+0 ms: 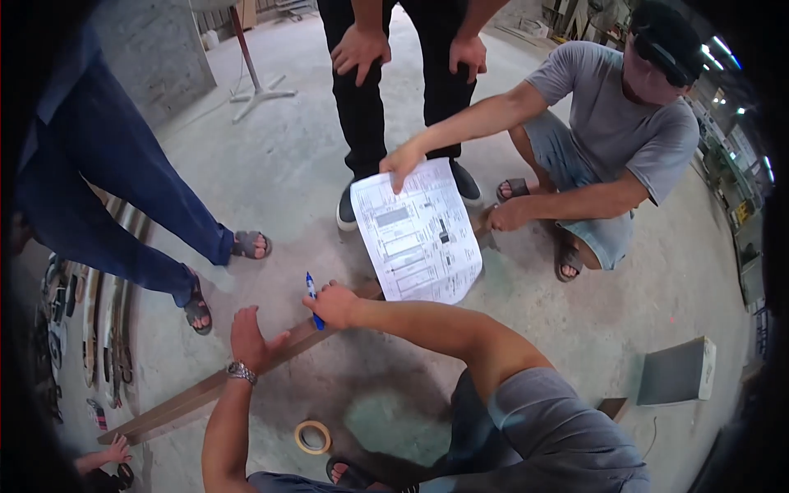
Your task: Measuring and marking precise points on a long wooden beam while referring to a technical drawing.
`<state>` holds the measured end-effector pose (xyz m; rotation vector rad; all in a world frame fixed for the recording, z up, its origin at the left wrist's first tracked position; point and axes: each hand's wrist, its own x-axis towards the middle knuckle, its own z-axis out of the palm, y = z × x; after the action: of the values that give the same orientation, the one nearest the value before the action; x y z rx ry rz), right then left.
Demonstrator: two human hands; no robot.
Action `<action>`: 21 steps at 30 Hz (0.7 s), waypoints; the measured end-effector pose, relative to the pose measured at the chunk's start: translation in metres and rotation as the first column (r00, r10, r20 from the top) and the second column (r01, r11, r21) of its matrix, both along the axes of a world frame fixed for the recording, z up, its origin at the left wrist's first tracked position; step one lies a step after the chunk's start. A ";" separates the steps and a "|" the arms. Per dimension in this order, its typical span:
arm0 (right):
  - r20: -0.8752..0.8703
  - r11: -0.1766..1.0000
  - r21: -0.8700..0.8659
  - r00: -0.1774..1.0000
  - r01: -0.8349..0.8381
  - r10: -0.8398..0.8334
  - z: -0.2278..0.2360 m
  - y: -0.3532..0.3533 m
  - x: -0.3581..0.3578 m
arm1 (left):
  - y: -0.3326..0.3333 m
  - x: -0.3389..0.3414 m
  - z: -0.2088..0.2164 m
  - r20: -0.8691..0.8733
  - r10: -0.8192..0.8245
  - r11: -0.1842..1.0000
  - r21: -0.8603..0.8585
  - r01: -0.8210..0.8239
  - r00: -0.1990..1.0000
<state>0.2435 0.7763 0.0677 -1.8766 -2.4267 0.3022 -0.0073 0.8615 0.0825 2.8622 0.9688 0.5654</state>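
A long brown board (189,403) lies diagonally across the floor, and its far part passes under a paper drawing sheet. My left hand (253,341), with a metal watch at the wrist, is open over the board, thumb and fingers apart. Whether it touches the wood I cannot tell. Farther along the board, my right hand (333,306) is closed round a blue marker (311,286), which stands roughly upright. Just beyond that hand is the printed drawing sheet (419,234), held at its top edge by a crouching co-worker's hand (401,167). The co-worker's other hand (509,215) is by the board's far end.
A tape roll (313,437) lies on the floor near my foot. One person stands at left, another beyond the sheet. Another person's hand (117,449) shows at lower left. A grey box-like object (672,374) sits at right; a stand (256,92) is at the back.
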 end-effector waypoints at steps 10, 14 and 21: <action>-0.032 0.992 -0.058 0.993 -0.112 0.110 -0.005 -0.012 -0.015 | -0.009 -0.025 -0.039 -0.471 -0.031 0.989 -0.145 -0.043 0.882; -0.022 0.994 -0.034 0.994 -0.105 0.104 -0.003 -0.009 -0.011 | 0.000 -0.024 -0.045 -0.520 -0.008 0.990 -0.127 -0.068 0.854; -0.001 0.994 -0.053 0.995 -0.097 0.097 -0.017 -0.007 -0.006 | -0.002 -0.028 -0.044 -0.457 -0.008 0.990 -0.126 -0.056 0.889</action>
<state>0.2376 0.7696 0.0507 -1.7831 -2.5401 0.3734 -0.0354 0.8597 0.0384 2.9136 1.0472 -0.1908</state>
